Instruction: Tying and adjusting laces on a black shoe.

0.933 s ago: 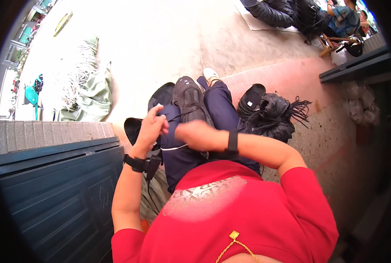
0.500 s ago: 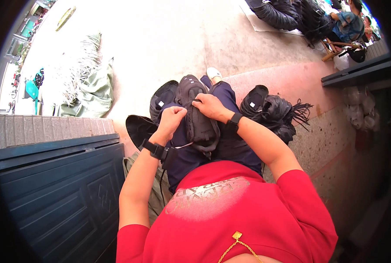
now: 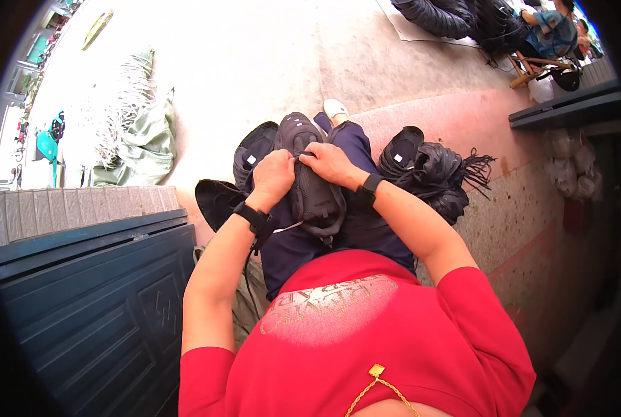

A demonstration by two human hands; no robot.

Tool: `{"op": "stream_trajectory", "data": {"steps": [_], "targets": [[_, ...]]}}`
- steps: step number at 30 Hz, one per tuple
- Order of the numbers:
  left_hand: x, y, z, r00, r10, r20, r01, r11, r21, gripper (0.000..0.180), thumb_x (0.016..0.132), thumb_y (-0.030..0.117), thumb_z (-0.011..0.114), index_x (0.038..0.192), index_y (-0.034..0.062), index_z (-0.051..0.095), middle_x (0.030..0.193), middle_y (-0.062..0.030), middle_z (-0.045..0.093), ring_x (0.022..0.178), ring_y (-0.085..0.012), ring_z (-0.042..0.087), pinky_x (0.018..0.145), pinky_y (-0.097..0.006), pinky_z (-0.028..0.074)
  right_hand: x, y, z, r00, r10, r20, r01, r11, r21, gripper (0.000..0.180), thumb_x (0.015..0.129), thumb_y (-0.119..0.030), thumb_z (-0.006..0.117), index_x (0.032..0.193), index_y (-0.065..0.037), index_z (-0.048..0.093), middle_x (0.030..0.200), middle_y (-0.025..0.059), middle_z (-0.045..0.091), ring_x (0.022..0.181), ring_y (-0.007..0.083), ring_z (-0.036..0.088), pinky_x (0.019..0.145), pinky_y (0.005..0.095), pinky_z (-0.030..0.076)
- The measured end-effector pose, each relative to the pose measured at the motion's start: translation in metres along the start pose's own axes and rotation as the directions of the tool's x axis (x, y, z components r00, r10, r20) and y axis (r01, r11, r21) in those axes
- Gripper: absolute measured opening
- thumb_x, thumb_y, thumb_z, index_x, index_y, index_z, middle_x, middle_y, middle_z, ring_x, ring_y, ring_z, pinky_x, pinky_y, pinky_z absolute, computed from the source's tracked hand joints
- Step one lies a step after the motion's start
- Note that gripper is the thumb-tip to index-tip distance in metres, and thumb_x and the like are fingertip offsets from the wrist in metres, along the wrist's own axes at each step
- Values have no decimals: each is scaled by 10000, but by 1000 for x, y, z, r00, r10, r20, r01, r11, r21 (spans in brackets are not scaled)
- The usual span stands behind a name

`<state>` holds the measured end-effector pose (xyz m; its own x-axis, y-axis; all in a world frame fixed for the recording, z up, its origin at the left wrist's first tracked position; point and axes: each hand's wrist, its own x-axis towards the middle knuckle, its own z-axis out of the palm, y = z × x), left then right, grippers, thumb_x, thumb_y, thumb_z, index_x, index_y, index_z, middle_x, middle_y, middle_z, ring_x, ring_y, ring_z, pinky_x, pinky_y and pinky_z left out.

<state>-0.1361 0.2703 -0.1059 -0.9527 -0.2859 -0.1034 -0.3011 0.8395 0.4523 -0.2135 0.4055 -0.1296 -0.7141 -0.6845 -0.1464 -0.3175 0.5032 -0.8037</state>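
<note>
A black shoe [image 3: 316, 194] lies lengthwise over my lap, its toe pointing away from me. My left hand [image 3: 273, 175] is closed at the shoe's left edge; what its fingers hold is hidden. From the right, my right hand [image 3: 330, 165] pinches a short black strand [image 3: 302, 154], which looks like a lace, over the shoe's upper. The fingertips of both hands nearly meet there. Left of my knees are another black shoe [image 3: 253, 149] and a dark rounded piece [image 3: 216, 201].
To the right of my legs lies a bundle of black shoes and laces [image 3: 439, 170]. A green sheet [image 3: 143, 146] with white cords is on the ground at the left. Blue door panels [image 3: 109, 299] flank me. A person [image 3: 555, 31] sits at far right beside a black heap [image 3: 456, 21].
My left hand has moved up and inward, onto the shoe's edge beside my right hand. My right hand has shifted slightly left, closing the gap between them.
</note>
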Motion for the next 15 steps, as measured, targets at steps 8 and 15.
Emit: {"op": "stream_trajectory", "data": {"steps": [8,15], "targets": [[-6,4,3,984,178,-23,-173,976,131,128,792,187,526,772,61,535,759,-128,571,713,-320,585,638,-414,464,1,-2,-18,943,312,119,-317,727,609,451,890,-374,412,648,-18,546,535,43,496,474,125,461,485,252,383],[-1,-3,1,997,53,-62,-54,999,-7,181,778,240,576,830,77,632,752,-118,601,707,-317,579,649,-391,470,-26,-22,-39,874,331,355,-485,622,614,264,888,-268,424,910,-26,528,615,26,538,473,95,490,422,208,387]]}}
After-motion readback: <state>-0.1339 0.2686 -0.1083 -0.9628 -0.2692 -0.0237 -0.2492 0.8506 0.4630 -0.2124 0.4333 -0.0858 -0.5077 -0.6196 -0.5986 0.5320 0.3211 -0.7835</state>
